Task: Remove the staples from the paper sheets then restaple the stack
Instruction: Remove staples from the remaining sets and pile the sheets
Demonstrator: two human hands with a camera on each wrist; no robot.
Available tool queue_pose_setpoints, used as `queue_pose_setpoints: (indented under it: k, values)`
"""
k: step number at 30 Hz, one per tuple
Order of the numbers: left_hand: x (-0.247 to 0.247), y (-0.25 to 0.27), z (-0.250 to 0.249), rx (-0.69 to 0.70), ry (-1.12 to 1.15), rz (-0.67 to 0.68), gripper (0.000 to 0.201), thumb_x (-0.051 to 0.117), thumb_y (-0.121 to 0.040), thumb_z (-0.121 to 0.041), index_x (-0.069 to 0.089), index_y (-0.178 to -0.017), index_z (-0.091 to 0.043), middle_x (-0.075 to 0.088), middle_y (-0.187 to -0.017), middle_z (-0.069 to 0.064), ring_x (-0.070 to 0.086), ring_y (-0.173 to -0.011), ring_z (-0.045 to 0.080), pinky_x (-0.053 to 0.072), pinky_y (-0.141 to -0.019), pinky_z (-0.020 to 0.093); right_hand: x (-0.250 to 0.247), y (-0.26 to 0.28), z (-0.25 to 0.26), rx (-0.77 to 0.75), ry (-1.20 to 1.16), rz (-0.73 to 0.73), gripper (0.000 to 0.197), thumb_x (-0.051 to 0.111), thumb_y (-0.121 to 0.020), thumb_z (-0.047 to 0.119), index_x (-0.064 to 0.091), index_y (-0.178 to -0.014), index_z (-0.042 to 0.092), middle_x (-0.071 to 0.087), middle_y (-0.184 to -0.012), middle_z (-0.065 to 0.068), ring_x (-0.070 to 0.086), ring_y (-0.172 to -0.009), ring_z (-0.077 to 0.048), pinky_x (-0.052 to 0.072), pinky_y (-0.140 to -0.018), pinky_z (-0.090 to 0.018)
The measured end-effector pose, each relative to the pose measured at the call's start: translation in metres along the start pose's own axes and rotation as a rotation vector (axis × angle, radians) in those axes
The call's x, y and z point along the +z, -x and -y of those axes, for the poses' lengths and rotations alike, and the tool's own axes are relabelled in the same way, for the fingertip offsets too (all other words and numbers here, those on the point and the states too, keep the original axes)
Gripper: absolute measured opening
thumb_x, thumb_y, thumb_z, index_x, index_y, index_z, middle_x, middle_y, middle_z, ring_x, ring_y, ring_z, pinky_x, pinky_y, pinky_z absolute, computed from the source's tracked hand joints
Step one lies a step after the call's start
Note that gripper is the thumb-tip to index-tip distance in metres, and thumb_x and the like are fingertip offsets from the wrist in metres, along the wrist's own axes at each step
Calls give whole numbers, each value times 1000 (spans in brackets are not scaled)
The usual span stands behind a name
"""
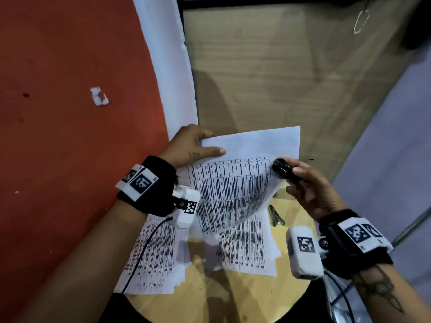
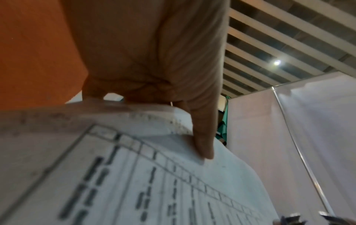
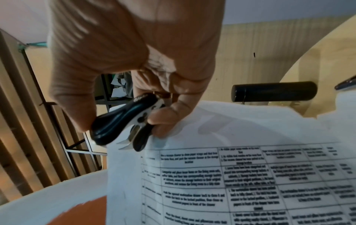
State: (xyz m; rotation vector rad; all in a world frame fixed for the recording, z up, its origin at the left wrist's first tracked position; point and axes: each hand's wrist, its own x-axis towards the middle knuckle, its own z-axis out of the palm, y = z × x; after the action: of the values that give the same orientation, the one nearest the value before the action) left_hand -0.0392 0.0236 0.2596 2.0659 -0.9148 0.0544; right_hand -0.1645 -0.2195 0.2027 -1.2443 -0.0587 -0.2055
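Note:
My left hand [image 1: 207, 143] holds a set of printed table sheets [image 1: 242, 183] up off the table, thumb on top and fingers behind the far corner. The left wrist view shows the thumb [image 2: 204, 149] pressing on the sheets [image 2: 173, 190]. My right hand [image 1: 295, 180] grips a black staple remover [image 1: 283, 169] at the sheets' right corner. In the right wrist view the remover [image 3: 115, 126] has its metal claws at the edge of the paper [image 3: 231, 167], with my right hand [image 3: 133, 115] pinching it. No staple can be made out.
Two more printed stacks [image 1: 151, 252] [image 1: 245, 248] lie on the round wooden table [image 1: 210, 299]. A small metallic tool [image 1: 276, 215] lies just right of them. A black cylinder [image 3: 273, 91] shows beyond the paper. An orange surface [image 1: 70, 136] with a white scrap [image 1: 99, 96] is on the left.

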Motion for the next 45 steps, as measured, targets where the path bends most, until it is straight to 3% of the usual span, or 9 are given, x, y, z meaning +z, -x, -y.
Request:
queue_pose_setpoints:
  k: [3, 6, 15, 18, 23, 28, 31, 35, 45]
  values:
    - [-8, 3, -4, 6, -35, -24, 34, 70, -57, -56, 71, -72, -26, 66, -69, -5, 58, -66, 6, 47, -68, 29, 7, 0, 8, -15, -41, -3, 67, 88, -23, 50, 77, -84, 25, 74, -90, 4, 66, -77, 0, 45, -48, -10]
    - [-15, 5, -12, 7, 21, -40, 8, 74, -63, -41, 69, -69, -39, 68, -69, -14, 61, -69, 0, 48, -72, 25, 12, -1, 10, -14, -48, -4, 67, 88, -25, 50, 77, -86, 24, 73, -93, 2, 64, -76, -4, 43, -48, -10]
    - [-24, 9, -25, -9, 61, -43, 22, 75, -68, -28, 67, -77, -9, 63, -70, 4, 55, -62, 7, 43, -63, 25, 28, -3, 15, -4, -131, -131, 74, 91, -23, 46, 71, -88, 17, 73, -84, 3, 67, -72, -4, 47, -50, -13]
    - [-27, 13, -25, -29, 108, -33, 19, 80, -72, -16, 68, -79, -4, 64, -72, 8, 57, -62, 10, 44, -64, 27, 35, -8, 21, -160, -156, -253, 35, 80, -61, 25, 64, -91, 15, 70, -70, 8, 57, -55, 1, 40, -47, -10]
    - [-32, 15, -24, -32, 176, -69, 33, 79, -64, -23, 68, -87, -2, 64, -78, 7, 58, -69, 12, 45, -69, 29, 69, -3, 32, -444, 194, -142, 34, 75, -64, 6, 60, -93, 18, 71, -79, 12, 65, -77, 0, 49, -74, -13]
    - [-33, 12, -21, -54, 209, -102, 33, 78, -72, -2, 67, -99, -18, 65, -73, -11, 60, -68, 3, 50, -73, 21, 90, -12, 22, -702, 828, -108, 41, 77, -60, 25, 58, -96, 21, 60, -94, 7, 59, -86, -10, 46, -81, -18]
    - [-33, 11, -21, -68, 214, -83, 30, 78, -72, -2, 68, -97, -15, 68, -72, -11, 62, -68, 3, 51, -72, 21, 101, -21, 22, -849, 1033, -69, 41, 71, -61, 14, 59, -98, 2, 60, -96, -8, 51, -88, -9, 37, -81, -8]
    - [-29, 9, -21, -38, 212, -97, 35, 81, -68, -6, 69, -101, -8, 70, -87, 0, 63, -78, 4, 49, -80, 22, 111, -29, 27, -987, 1341, -35, 38, 64, -65, 26, 63, -98, 8, 63, -102, -7, 55, -89, -24, 49, -66, -34]
    - [-26, 7, -28, 31, 193, -104, 33, 80, -61, -24, 73, -90, -10, 74, -89, 8, 63, -81, 5, 50, -84, 29, 117, -36, 29, -1018, 1386, 101, 36, 65, -65, 14, 65, -100, 8, 63, -105, -9, 61, -86, -28, 53, -50, -38]
